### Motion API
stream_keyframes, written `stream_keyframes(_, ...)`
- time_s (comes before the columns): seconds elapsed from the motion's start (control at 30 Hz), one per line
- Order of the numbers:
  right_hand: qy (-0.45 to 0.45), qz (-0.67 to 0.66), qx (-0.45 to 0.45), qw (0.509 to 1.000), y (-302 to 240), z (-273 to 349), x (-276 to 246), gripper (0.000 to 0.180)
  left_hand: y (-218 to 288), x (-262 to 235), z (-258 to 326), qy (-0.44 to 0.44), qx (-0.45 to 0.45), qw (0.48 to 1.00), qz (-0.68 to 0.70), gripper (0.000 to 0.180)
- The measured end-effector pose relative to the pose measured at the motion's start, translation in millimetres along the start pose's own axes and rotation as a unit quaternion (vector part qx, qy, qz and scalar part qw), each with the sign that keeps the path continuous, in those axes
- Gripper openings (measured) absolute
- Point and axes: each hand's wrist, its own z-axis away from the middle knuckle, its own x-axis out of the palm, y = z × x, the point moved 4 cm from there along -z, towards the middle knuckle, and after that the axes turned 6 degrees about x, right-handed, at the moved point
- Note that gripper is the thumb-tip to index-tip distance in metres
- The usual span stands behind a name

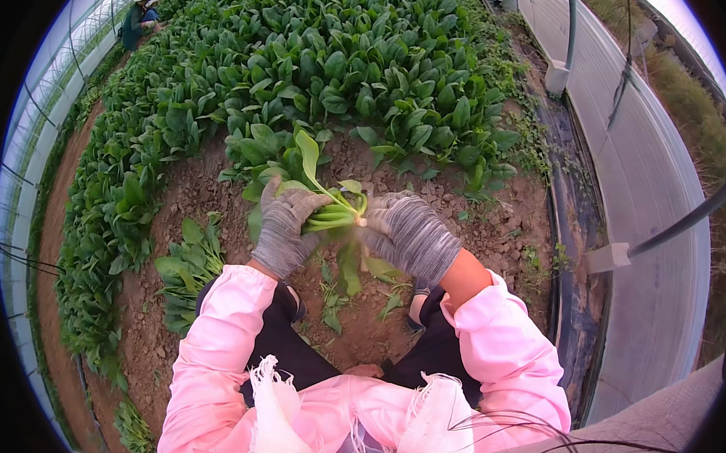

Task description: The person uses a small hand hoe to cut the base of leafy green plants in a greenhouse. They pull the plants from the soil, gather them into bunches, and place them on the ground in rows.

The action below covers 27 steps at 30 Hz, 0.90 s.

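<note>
In front of me is a spinach plant (331, 217) with pale green stems and a pinkish-white root end pointing right. Its stems lie in my left hand (283, 228), which wears a grey knit glove and is closed round them. Gloved the same way, my right hand (415, 235) has its fingers bent in at the root end, gripping the plant there; its fingertips are partly blurred. One light green leaf (308, 156) sticks up from the stems. Another leaf (348, 266) hangs below, between my hands.
Dense spinach rows (330, 63) grow ahead and to the left. A pile of picked spinach (187, 271) lies on the soil by my left knee. Loose leaves (332, 302) are scattered between my feet. A white plastic greenhouse wall (653, 263) stands right. Another person (137, 22) crouches far left.
</note>
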Motion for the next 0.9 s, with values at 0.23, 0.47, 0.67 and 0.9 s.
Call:
stream_keyframes(0.23,-0.128,-0.146,0.052,0.980,29.2,-1.2,8.0,0.025,-15.7,15.2,-5.9,-0.041,0.017,0.999,-0.008,0.053)
stream_keyframes(0.47,-0.003,-0.183,0.220,0.958,38.8,-16.3,6.6,0.029,-20.5,20.7,-1.5,-0.037,0.006,0.999,0.028,0.049)
stream_keyframes(0.67,-0.052,-0.200,0.209,0.956,34.2,-23.6,32.6,0.029,-11.1,34.4,-6.6,-0.089,-0.008,0.995,0.044,0.046)
stream_keyframes(0.9,0.181,-0.228,0.184,0.939,31.3,-22.1,13.7,0.021,-15.0,46.3,7.1,-0.094,-0.025,0.990,0.105,0.034)
